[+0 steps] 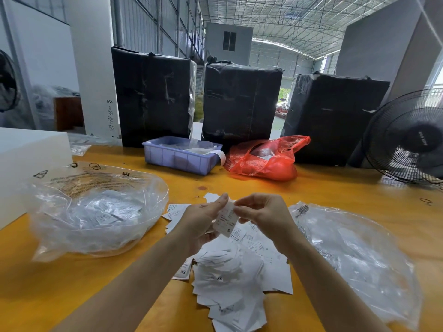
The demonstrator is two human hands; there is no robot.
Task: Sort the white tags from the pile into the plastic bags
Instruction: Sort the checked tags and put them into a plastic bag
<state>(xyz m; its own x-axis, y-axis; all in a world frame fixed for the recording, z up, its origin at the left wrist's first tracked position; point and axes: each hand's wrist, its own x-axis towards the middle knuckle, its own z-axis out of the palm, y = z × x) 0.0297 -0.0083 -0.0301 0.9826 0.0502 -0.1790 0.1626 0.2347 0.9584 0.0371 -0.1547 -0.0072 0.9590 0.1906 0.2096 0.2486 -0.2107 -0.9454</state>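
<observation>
A single white tag [226, 220], marked "S", is held above the far end of the pile [233, 279] of tags on the yellow table [335, 185]. The left hand [200, 219] is closed on the tag's left edge, thumb and fingers pinching near the top. The right hand [260, 215] pinches the top right corner between fingertips. The tag hangs slightly tilted, clear of the pile.

The pile lies at near centre. One clear plastic bag [96, 209], already holding tags, lies to the left; a second plastic bag [354, 250] lies to the right.

The tags are judged very light, thin and flexible, likely smooth enough to cling together or slide. A light edge or corner pinch is judged sufficient; peeling one at a time is advised. Draught from the fan [407, 137] at far right could scatter them.
</observation>
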